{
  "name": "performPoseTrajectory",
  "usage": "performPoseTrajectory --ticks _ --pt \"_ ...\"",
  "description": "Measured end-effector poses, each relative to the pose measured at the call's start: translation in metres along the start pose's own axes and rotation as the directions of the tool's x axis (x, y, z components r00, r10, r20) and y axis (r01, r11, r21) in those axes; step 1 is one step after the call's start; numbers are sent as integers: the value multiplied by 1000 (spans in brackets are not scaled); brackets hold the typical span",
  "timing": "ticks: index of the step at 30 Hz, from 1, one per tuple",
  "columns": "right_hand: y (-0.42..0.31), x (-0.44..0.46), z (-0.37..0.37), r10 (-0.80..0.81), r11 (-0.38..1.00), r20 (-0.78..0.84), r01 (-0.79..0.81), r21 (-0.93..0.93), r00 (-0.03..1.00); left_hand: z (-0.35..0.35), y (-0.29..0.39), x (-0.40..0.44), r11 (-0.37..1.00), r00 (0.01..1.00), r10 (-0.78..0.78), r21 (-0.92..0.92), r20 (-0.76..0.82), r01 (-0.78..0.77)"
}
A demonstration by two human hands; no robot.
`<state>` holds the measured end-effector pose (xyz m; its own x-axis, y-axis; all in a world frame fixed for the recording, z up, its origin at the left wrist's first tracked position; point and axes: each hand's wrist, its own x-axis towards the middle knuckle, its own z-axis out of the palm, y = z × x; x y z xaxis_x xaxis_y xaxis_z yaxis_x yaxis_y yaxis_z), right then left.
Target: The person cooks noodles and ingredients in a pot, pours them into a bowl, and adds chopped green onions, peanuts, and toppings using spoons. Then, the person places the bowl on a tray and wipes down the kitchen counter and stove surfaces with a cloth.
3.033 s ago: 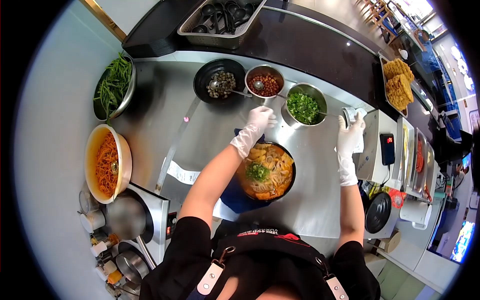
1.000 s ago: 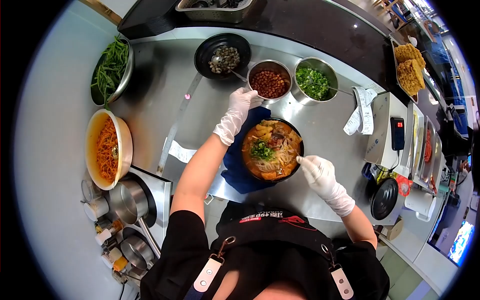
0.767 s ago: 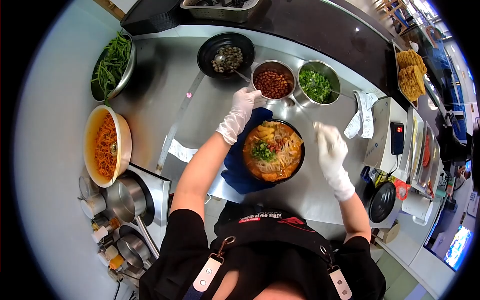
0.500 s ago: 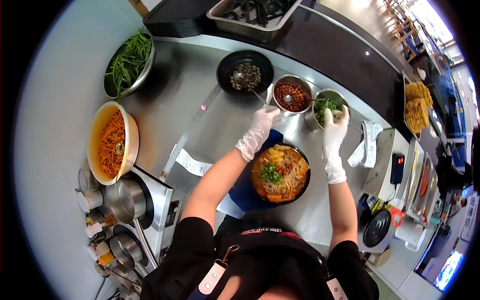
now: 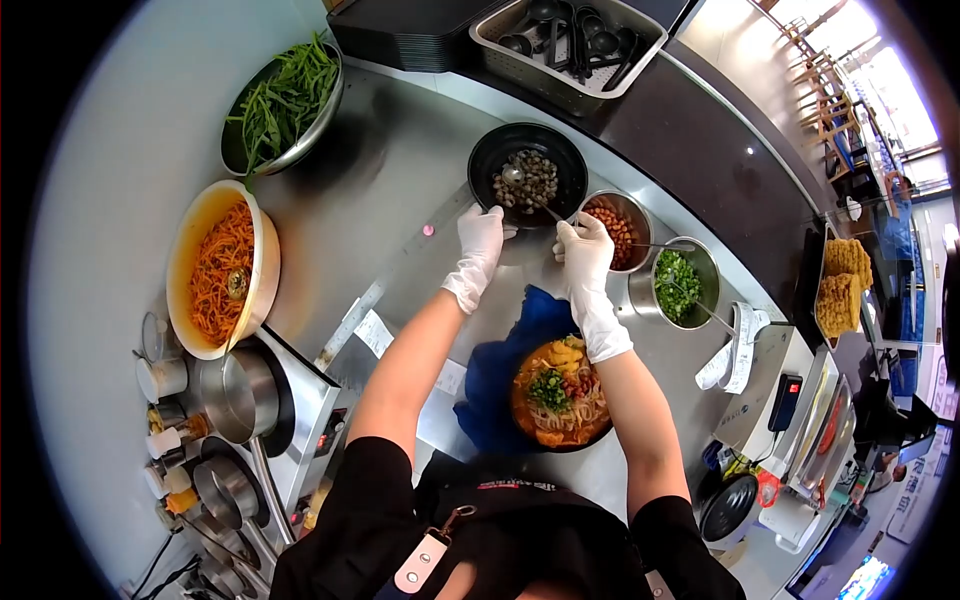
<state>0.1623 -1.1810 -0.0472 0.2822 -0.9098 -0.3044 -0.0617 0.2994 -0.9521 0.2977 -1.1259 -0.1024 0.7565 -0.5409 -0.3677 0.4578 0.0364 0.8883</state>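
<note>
My left hand (image 5: 481, 238), in a white glove, is closed at the lower left rim of a black bowl (image 5: 487, 150) of small shellfish-like pieces. My gloved right hand (image 5: 586, 247) pinches the handle of a spoon (image 5: 513, 176) whose head lies in that bowl. Right of it stand a steel pot of peanuts (image 5: 612, 228) with a spoon in it and a steel pot of green onions (image 5: 678, 285). Below my right wrist, partly hidden by the forearm, a bowl of noodle soup (image 5: 560, 393) topped with green onions and peanuts rests by a blue cloth (image 5: 488, 375).
Leafy greens (image 5: 290, 100) and shredded carrot (image 5: 222, 270) fill bowls on the left, above saucepans (image 5: 238, 398). A tray of black ladles (image 5: 565, 45) stands at the back. Receipts (image 5: 742, 350) and a white box (image 5: 765, 385) are on the right.
Both hands have moved from the peanut and green onion pots to the black bowl. The right hand has left the green onions and now holds the black bowl's spoon. The view has shifted.
</note>
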Motion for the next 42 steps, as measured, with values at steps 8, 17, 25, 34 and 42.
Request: performPoseTrajectory --ticks 8,17,25,34,42 --pt "-30 -4 -23 -406 750 159 428 -504 900 -5 2 -20 996 998 67 58 8 -67" --pt "-15 -7 -34 -571 20 538 665 -746 620 -15 7 -17 966 991 129 223 29 -133" --pt "-24 -8 -22 -129 974 109 147 -173 986 -16 14 -18 973 993 111 198 41 -117" --pt "-42 -7 -30 -7 997 65 12 -70 998 -22 1 -10 981 990 109 149 89 -122" --pt "-55 -16 -50 -9 998 49 12 -65 999 -15 1 -13 999 995 -32 -8 96 33"
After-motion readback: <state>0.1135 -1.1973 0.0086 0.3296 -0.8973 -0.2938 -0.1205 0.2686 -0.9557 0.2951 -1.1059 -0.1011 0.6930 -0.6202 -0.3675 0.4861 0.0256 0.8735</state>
